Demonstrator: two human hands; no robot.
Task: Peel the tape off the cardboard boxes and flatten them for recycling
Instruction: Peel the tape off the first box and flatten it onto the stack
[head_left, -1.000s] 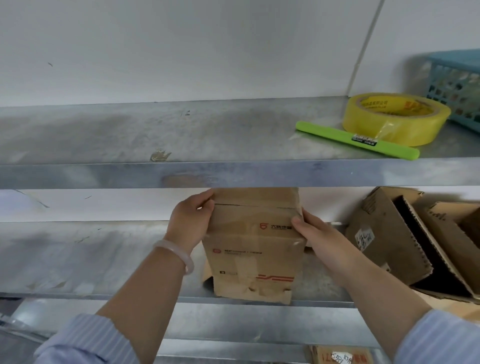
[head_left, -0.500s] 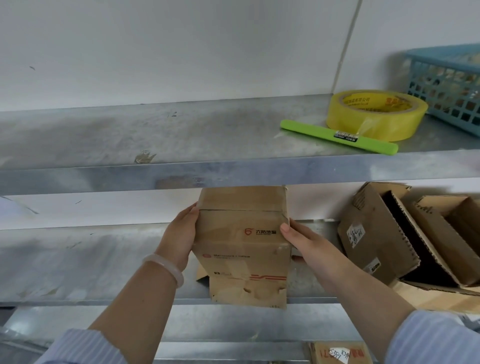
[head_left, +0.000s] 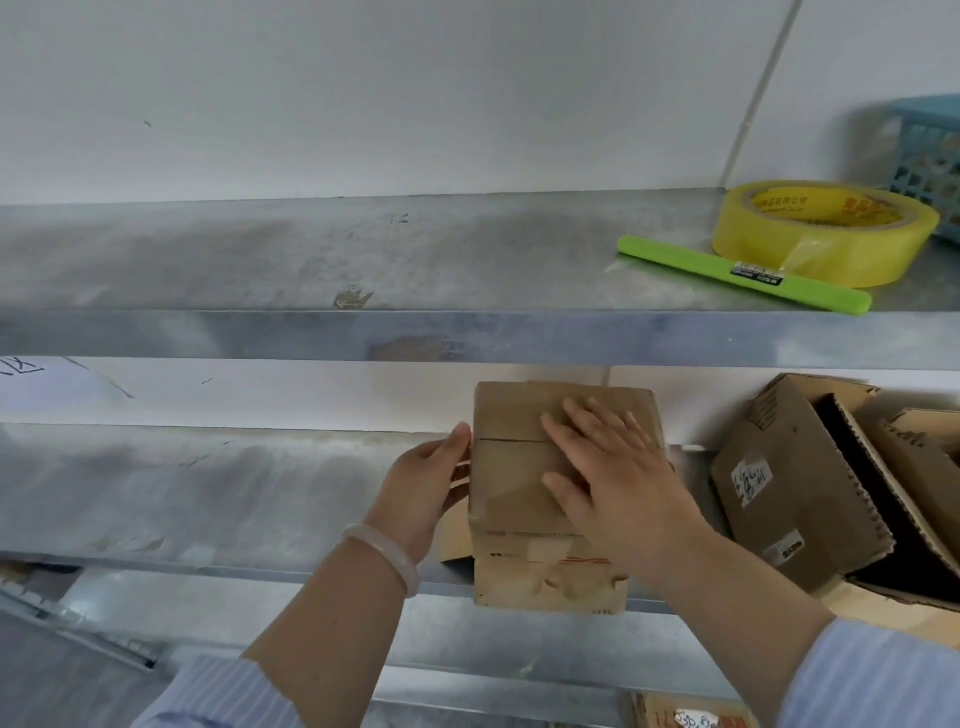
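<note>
Cardboard box (head_left: 511, 483): stands closed on the lower shelf (head_left: 208, 493), its near end hanging past the shelf's front lip and its long axis running from lip to wall.
Left hand (head_left: 423, 483): grips the box's left side, thumb hooked at the top edge.
Right hand (head_left: 618, 483): lies flat on the top face, fingers (head_left: 597, 423) straight, spread and holding nothing.
Key relation: a flap seam crosses the top from left to right, directly beneath the right hand, which is the nearer hand.
Opened boxes (head_left: 789, 483): farther right along the lower shelf.
Judgement: box unflattened; peeling apparently not yet begun.
</note>
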